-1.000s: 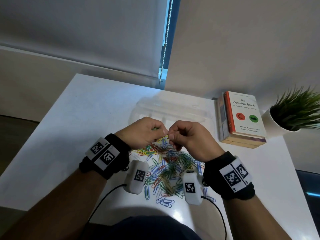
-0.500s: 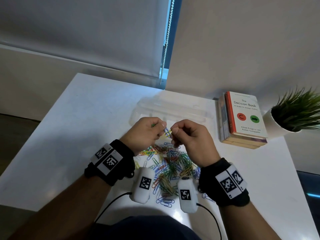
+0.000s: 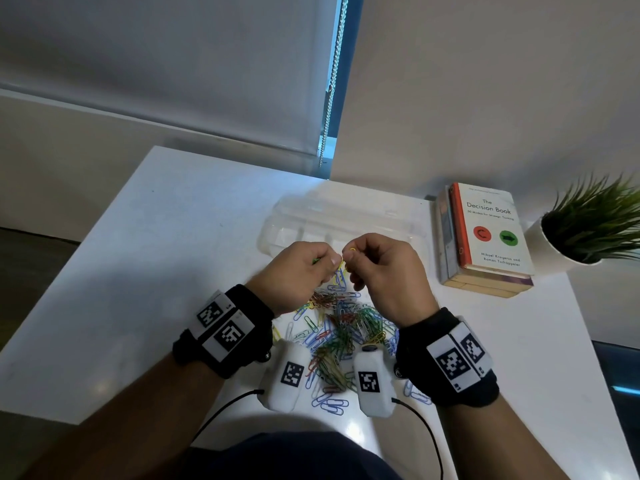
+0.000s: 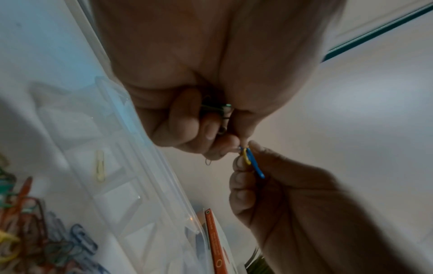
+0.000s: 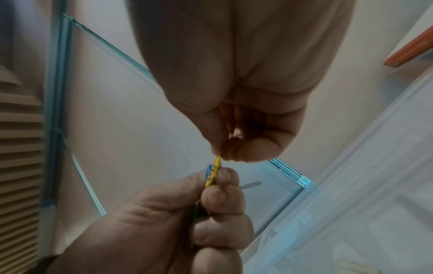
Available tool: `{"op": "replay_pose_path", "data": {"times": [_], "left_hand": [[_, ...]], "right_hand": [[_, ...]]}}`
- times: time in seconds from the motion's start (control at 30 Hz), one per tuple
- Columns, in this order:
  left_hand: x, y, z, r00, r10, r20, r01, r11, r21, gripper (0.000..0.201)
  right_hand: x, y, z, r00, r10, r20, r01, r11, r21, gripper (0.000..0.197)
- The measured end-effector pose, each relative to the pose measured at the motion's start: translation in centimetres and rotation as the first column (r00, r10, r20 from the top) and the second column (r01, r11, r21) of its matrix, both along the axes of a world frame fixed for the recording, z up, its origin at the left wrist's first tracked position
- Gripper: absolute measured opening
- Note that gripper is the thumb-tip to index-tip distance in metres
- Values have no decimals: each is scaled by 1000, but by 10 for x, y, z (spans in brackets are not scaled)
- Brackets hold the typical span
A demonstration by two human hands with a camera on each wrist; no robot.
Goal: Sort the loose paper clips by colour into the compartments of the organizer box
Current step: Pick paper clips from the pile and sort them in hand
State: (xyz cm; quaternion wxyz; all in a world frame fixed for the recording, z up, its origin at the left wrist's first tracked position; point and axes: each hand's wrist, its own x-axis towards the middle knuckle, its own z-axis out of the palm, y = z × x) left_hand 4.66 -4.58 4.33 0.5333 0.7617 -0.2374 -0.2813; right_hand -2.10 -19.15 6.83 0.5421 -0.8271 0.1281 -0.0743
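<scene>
Both hands are raised over the pile of loose coloured paper clips (image 3: 341,341) on the white table. My left hand (image 3: 333,264) and right hand (image 3: 350,260) meet fingertip to fingertip. Between them they pinch a yellow clip (image 4: 246,157) hooked into a blue clip (image 4: 257,166). The right wrist view shows the same yellow clip (image 5: 214,166) running from my right fingertips (image 5: 225,152) down into my left fingertips (image 5: 222,178). Green clips (image 4: 214,109) are tucked in my curled left fingers. Just beyond the hands lies the clear organizer box (image 3: 346,216), with one pale yellow clip (image 4: 100,167) in a compartment.
A stack of books (image 3: 485,237) lies to the right of the box. Further right stands a potted plant (image 3: 595,226) in a white pot. Bare white table (image 3: 156,254) stretches to the left. A blind and its bead chain (image 3: 332,81) hang behind the table.
The hands stay joined over the pile and keep working the hooked clips. A yellow loop now shows above my right forefinger, and the wrists have shifted slightly.
</scene>
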Motion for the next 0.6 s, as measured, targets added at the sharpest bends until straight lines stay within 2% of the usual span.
{"op": "replay_pose_path", "data": {"times": [0.1, 0.2, 0.27, 0.37, 0.43, 0.53, 0.6], "left_hand": [[0, -2, 0, 989, 23, -146, -26, 1000, -16, 29], [2, -3, -2, 975, 40, -218, -36, 999, 21, 30], [3, -3, -3, 973, 37, -227, -29, 999, 39, 28], [4, -3, -5, 975, 56, -214, -42, 997, 70, 34], [3, -5, -6, 980, 64, -190, -48, 995, 90, 30], [0, -7, -5, 992, 52, -119, -36, 991, 130, 29], [0, -7, -5, 995, 31, -96, -18, 992, 124, 34]], "right_hand": [[0, 2, 0, 999, -20, 42, 20, 1000, -2, 6], [-2, 3, -2, 993, 24, 112, -12, 994, -106, 5], [-4, 2, -2, 982, 119, 145, -88, 975, -203, 4], [-4, -4, -2, 934, 308, 179, -223, 898, -379, 4], [-5, -9, -2, 914, 369, 167, -271, 864, -425, 7], [-6, -16, -6, 917, 366, 157, -282, 875, -393, 6], [-7, -20, -8, 950, 284, 133, -250, 942, -224, 8]]}}
